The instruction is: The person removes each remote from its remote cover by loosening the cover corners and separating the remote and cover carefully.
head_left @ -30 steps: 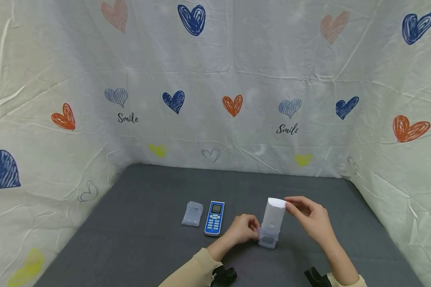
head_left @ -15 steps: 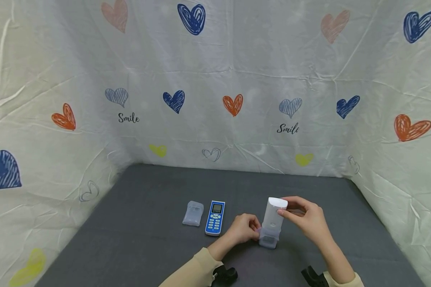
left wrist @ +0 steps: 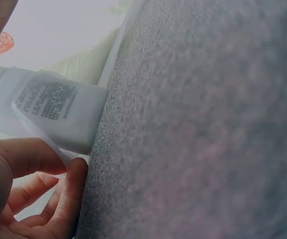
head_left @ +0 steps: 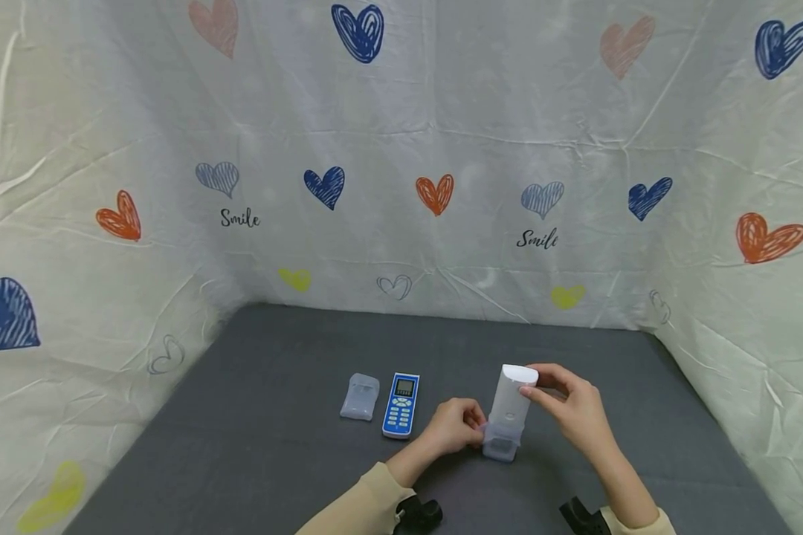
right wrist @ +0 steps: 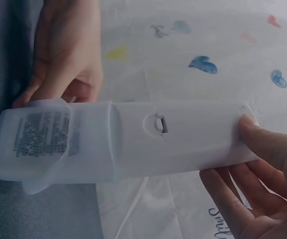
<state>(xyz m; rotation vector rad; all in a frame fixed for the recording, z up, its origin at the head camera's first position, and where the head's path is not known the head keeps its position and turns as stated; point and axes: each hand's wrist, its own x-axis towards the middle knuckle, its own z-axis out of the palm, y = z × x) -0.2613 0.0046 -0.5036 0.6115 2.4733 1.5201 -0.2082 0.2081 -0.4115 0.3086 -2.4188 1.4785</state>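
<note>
A white remote control [head_left: 511, 400] stands upright on the dark cloth, its lower end inside a translucent sleeve [head_left: 502, 444]. A small latch on its back and printed text on its lower part show in the right wrist view. My right hand [head_left: 571, 405] holds the top end, thumb on one face and fingers on the other. Low on the left side, my left hand [head_left: 451, 426] pinches a thin flap of the sleeve [left wrist: 48, 112] between thumb and finger. The sleeve's bottom end meets the cloth.
A blue remote [head_left: 400, 406] with a small screen lies left of my left hand. Beyond it lies another translucent sleeve [head_left: 360, 397]. White curtains [head_left: 375, 245] printed with hearts enclose the dark tabletop [head_left: 294, 461] at the back and sides.
My right hand has moved slightly left around the top of the white remote, its thumb now over the front face. The left hand keeps its pinch on the sleeve.
</note>
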